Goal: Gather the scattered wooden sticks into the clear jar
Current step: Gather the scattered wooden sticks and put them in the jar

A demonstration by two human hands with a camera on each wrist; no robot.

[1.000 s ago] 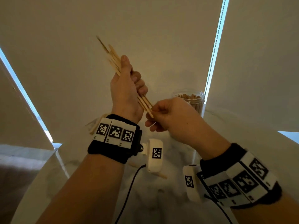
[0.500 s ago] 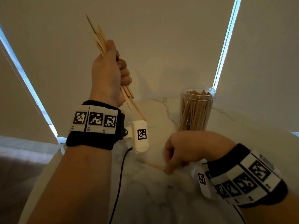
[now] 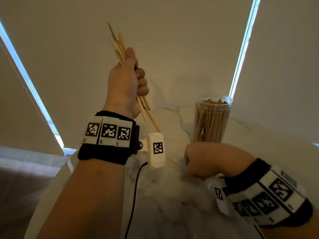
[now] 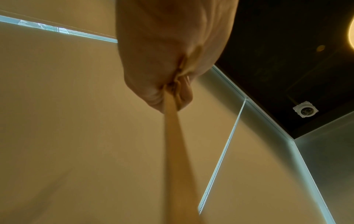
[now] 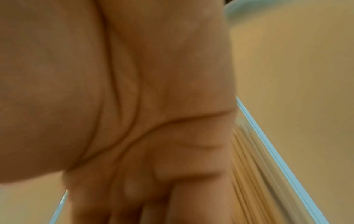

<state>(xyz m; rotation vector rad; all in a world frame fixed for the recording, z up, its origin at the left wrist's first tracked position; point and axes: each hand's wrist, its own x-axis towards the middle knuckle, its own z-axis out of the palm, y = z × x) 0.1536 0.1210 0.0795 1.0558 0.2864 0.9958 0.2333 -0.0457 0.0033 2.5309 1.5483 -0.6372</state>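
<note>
Above table, left hand (image 3: 126, 83) grips sticks (image 3: 118, 44).

Jar (image 3: 212, 118) on table (image 3: 172, 204), right hand (image 3: 203, 161) before it

A white marble table (image 3: 172, 213) bears the stick-filled clear jar (image 3: 211, 121).
</note>
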